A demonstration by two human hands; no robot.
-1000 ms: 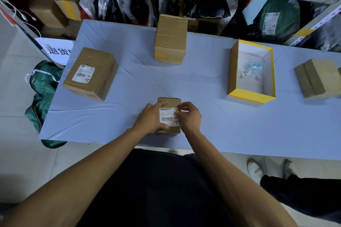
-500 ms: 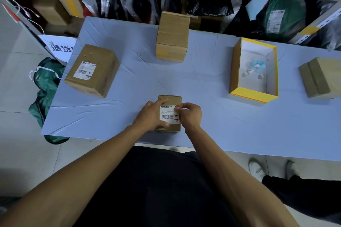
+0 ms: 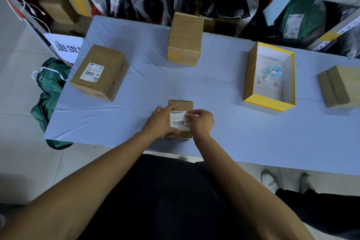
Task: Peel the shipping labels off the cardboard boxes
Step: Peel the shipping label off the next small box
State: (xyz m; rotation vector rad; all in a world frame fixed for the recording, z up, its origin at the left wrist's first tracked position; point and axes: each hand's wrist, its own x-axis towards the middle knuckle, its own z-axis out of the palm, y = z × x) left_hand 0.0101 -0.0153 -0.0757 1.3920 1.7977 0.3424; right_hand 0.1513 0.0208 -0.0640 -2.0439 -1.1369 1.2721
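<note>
Bracing comes first: your left hand [image 3: 158, 122] grips the small box [image 3: 180, 105] at the surface's [image 3: 224, 119] near edge so it cannot slide, while your right hand [image 3: 200, 121] pinches the shipping label's [image 3: 177, 121] upper right corner to lift it.

small box [image 3: 181, 105] at table [image 3: 233, 132] near edge, labelled box [image 3: 99, 73] left, open box [image 3: 269, 76] right

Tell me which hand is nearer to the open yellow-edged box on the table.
The right hand. It picks at the label's right edge on the small box, on the side facing the yellow-edged box. The left hand holds the small box's opposite side, farther away.
</note>
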